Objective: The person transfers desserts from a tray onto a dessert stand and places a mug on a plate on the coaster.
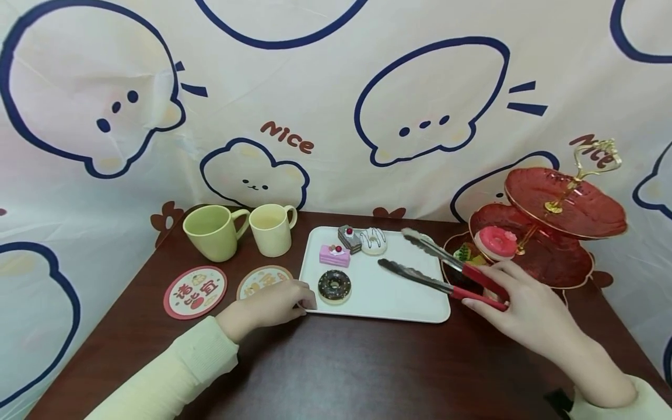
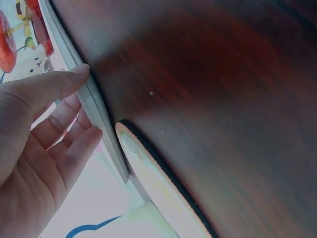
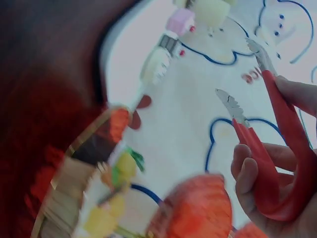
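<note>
The right hand's [image 1: 535, 309] fingers grip the tongs [image 1: 467, 294], whose parted tips point left over the tray [image 1: 394, 300], just beside the white donut [image 1: 373, 242]; the left hand's [image 1: 275, 304] fingers pinch the tray's near-left corner.

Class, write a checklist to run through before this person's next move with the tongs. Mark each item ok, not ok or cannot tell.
1. Tongs held in the right hand, jaws apart: ok.
2. Tray held by the left hand at its near left corner: ok.
3. Something gripped between the tongs' tips: not ok, nothing there.
4. Chocolate donut apart from the other sweets: ok.
5. Pink-topped donut on the stand's middle tier: ok.
6. Bottom tier's full contents: cannot tell, partly hidden.
</note>
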The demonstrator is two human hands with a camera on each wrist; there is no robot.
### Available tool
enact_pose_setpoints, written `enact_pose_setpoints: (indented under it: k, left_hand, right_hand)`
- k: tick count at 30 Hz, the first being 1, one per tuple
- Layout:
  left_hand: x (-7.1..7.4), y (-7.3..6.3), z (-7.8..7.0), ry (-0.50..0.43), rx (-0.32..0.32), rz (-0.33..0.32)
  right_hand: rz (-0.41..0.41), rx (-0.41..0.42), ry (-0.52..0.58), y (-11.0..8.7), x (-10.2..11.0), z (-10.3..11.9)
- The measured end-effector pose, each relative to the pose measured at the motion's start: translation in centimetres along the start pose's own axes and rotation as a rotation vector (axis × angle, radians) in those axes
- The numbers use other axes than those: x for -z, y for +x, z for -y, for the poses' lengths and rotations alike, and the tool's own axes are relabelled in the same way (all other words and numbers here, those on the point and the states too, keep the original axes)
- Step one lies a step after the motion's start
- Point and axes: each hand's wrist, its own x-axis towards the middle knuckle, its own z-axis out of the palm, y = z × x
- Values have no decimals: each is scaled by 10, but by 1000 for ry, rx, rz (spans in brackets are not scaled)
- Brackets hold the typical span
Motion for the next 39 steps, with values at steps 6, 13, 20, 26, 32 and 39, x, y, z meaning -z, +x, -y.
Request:
enact_pose_setpoints:
  k: [6, 13, 20, 26, 32, 39]
  left_hand:
    - [1, 0, 0, 0, -10, 0]
    - [-1, 1, 1, -6, -7, 4]
    - [-1, 1, 1, -11, -23, -5]
    - [0, 1, 2, 8, -35, -13]
    - [-1, 2, 2, 17, -38, -14]
    - [-1, 1, 2, 22, -36, -18]
  right_hand:
    - [-12, 110, -15, 7, -24, 10]
    - [-5, 200, 18, 14, -51, 19]
    - [21, 260, 85, 20, -69, 25]
    - [63, 286, 114, 25, -80, 31]
    - [100, 285, 118, 27, -89, 37]
    - [102, 308, 112, 30, -96, 41]
